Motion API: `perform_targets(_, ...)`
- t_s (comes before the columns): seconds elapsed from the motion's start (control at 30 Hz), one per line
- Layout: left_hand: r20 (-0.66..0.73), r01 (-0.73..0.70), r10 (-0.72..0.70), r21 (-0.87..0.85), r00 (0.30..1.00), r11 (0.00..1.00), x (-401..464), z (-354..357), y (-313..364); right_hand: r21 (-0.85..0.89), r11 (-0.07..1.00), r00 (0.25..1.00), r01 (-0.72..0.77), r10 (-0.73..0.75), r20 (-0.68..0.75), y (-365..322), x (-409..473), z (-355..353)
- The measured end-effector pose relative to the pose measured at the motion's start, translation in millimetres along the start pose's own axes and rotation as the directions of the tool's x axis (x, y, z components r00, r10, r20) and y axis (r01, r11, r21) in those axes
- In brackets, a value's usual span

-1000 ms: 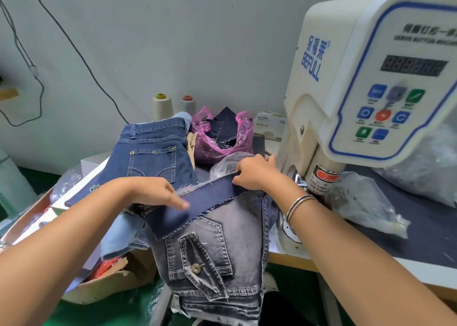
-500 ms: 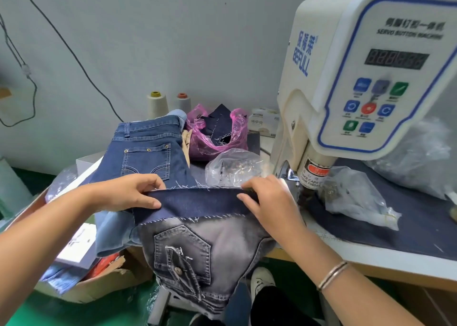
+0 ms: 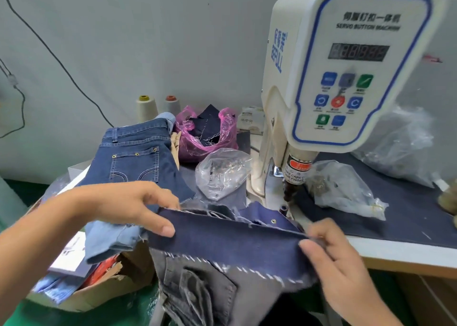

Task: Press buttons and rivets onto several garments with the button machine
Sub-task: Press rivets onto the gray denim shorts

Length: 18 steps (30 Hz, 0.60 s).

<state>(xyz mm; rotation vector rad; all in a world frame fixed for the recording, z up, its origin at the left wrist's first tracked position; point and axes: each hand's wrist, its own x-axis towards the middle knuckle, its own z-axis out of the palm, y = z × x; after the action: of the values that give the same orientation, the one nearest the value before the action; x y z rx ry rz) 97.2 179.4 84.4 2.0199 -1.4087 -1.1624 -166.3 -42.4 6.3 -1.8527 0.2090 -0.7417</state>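
A dark blue denim strip is stretched between my two hands, in front of the white button machine. My left hand pinches its left end and my right hand pinches its right end. A grey denim garment with a pocket hangs below the strip. Behind the strip lies another dark blue piece with a metal rivet, just in front of the machine's press head.
Blue jeans lie at the left. A clear bag of metal parts and a pink bag of fabric scraps sit behind. More clear bags rest on the dark table mat. A cardboard box stands below left.
Both hands have drawn the denim strip toward me and away from the machine head. My right hand slid from the strip's top edge to its right end.
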Motion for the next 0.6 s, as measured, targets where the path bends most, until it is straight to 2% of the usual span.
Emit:
perform_targets(0.07, 0.065, -0.093, 0.11, -0.224, 0.992, 0.97, 8, 12, 9, 0.136, 0.99, 0.999, -0.031, 0.033, -0.012, -5, -2, -19)
perform_targets(0.13, 0.089, -0.144, 0.199, -0.419, 0.976, 0.897, 23, 27, 11, 0.323, 0.938, 0.992, -0.123, 0.116, 0.04, -9, -3, -35)
perform_targets(0.17, 0.08, -0.154, 0.221, -0.496, 0.972, 0.855, 33, 35, 10, 0.395, 0.898, 0.981, -0.194, 0.188, 0.053, -7, -1, -41)
perform_targets(0.23, 0.039, -0.106, 0.16, -0.595, 0.986, 0.797, 56, 53, 4, 0.447, 0.825, 0.928, -0.347, 0.37, 0.039, 8, 4, -52)
perform_targets(0.3, -0.01, -0.046, 0.051, -0.6, 0.999, 0.799, 79, 67, -2, 0.438, 0.757, 0.852, -0.484, 0.522, 0.039, 27, 11, -60)
perform_targets(0.37, -0.053, -0.01, -0.023, -0.543, 0.998, 0.84, 100, 75, -5, 0.443, 0.706, 0.801, -0.553, 0.597, 0.047, 45, 18, -67)
perform_targets(0.47, -0.118, -0.026, -0.045, -0.539, 0.992, 0.842, 126, 78, -2, 0.469, 0.692, 0.773, -0.549, 0.634, -0.031, 62, 24, -79)
perform_targets(0.6, -0.17, -0.113, 0.003, -0.645, 0.985, 0.756, 151, 78, 1, 0.559, 0.666, 0.745, -0.494, 0.656, -0.122, 81, 29, -95)
